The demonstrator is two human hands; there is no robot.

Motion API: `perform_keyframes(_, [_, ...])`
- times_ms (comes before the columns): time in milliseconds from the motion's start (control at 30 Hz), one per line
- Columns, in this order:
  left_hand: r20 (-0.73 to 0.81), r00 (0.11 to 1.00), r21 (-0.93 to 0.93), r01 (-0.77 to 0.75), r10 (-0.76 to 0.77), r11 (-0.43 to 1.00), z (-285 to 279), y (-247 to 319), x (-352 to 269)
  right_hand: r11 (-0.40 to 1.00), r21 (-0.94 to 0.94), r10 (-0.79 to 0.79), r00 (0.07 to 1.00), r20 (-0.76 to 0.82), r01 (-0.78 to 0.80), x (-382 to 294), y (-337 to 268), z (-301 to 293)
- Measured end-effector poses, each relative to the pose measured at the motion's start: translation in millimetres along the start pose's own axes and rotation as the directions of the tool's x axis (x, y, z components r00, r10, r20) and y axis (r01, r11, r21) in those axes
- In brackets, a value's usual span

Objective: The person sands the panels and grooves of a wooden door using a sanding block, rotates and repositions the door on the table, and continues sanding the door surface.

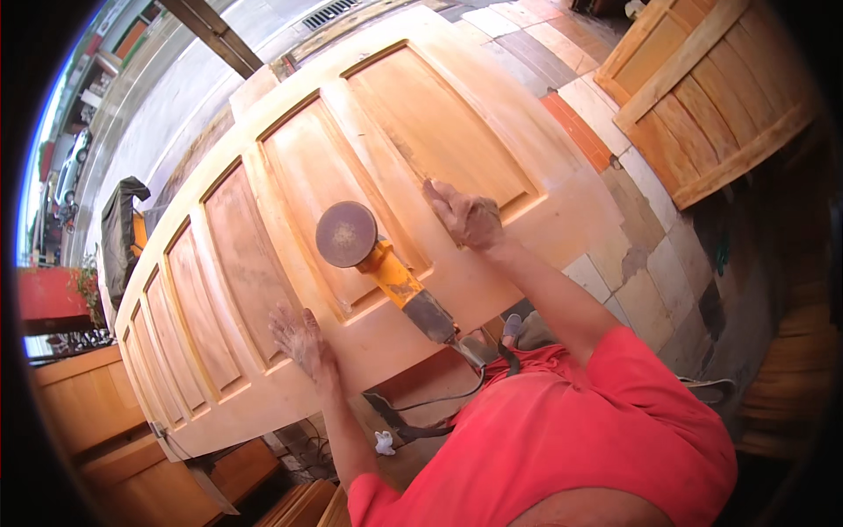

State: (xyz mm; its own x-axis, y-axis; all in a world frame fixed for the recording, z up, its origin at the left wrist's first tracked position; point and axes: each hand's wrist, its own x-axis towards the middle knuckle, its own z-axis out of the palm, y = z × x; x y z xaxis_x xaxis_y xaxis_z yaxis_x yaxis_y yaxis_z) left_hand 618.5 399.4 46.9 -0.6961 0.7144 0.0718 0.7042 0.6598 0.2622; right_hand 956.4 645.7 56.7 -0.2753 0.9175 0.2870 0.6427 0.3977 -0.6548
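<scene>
A large panelled wooden door (369,349) lies flat before me, its recessed panels running from left to right. On it rests a yellow and dark angle grinder (398,277), with its round sanding disc (346,234) facing up and its cord trailing off the near edge by my waist. My left hand (299,339) lies flat with spread fingers on the door, at the near end of a panel left of the grinder. To the right of the grinder, my right hand (466,212) touches the frame strip beside the large panel, its fingers partly bent. No tool shows in either hand.
Another wooden door (711,99) leans at the upper right over the tiled floor (642,263). More wooden panels (92,395) stand at the lower left. A dark cover (122,230) hangs beyond the door's far left edge. The black cord (441,399) loops near my waist. A road runs beyond.
</scene>
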Motion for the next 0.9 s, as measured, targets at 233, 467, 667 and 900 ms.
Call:
perform_keyframes(233, [0.028,0.984,-0.052,0.179,-0.177,0.983,27,26,60,0.987,-0.074,-0.136,0.989,0.054,0.14,2,-3,10])
perform_keyframes(467, [-0.032,0.98,0.047,0.199,-0.198,0.979,23,53,65,0.97,-0.198,-0.141,0.99,0.013,0.141,208,19,94])
perform_keyframes(667, [-0.05,0.957,0.032,0.288,-0.286,0.957,19,39,59,0.967,-0.007,-0.256,0.966,-0.038,0.256,195,16,103])
perform_keyframes(900, [-0.1,0.954,0.006,0.286,-0.284,0.958,16,55,61,0.971,0.05,-0.237,0.945,0.225,0.232,53,22,2])
